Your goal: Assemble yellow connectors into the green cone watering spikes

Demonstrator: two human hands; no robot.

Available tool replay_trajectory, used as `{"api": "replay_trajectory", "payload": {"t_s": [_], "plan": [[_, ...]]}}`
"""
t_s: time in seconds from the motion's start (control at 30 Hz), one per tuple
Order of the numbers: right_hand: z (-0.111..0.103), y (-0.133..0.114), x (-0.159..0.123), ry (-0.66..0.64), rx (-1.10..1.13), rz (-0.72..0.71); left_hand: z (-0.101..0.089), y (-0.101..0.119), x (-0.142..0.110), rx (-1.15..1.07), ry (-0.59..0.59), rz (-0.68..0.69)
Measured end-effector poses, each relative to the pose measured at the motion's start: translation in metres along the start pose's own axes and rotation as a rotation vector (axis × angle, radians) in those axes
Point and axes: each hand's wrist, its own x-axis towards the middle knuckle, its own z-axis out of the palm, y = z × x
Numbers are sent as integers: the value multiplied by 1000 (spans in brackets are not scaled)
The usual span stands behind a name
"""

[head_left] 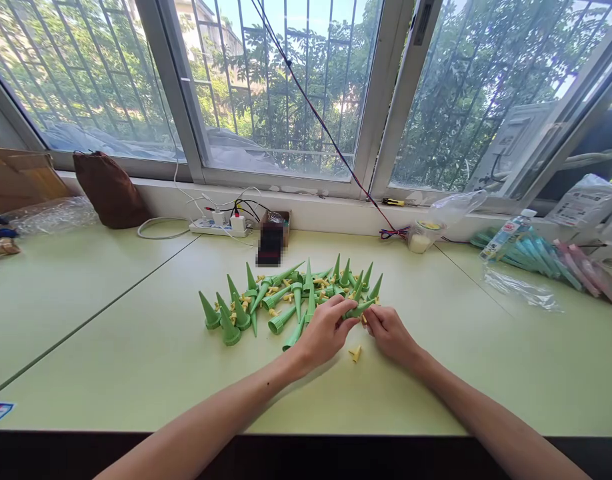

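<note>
Two bare forearms (226, 413) reach in over the near edge of a pale green table (436, 400), where a yellow fitting (355, 353) lies apart, just this side of the hands. The left hand (329, 327) grips a green plastic spike (360, 309) between thumb and fingers, its point tilted to the right, above the table at the right end of a cluster. The right hand (390, 333), fingers drawn narrow, is at the spike's tip; whether it pinches a small piece cannot be told, as the fingers hide it. Beyond and to the left spread more green spikes (230, 332), some upright on their ribbed collars, others on their sides, with small yellow fittings (288, 299) scattered among them. Farther back are a white power strip (219, 229) with plugs, a brown drawstring bag (106, 190) at left and a white-capped bottle (509, 235) beside teal packets (551, 257) at right; behind them, barred windows (173, 87) look onto leafy trees (311, 87)
</note>
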Motion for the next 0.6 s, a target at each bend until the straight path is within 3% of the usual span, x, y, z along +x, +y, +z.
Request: {"api": "replay_trajectory", "payload": {"t_s": [0.13, 0.33, 0.6], "plan": [[-2, -8, 0, 31, 89, 63, 2, 1, 1, -27, 60, -68], [-6, -17, 2, 52, 217, 30, 3, 2, 4, -215, 141, -225], [-5, -10, -1, 47, 143, 55, 4, -4, 1, -317, 107, -233]]}}
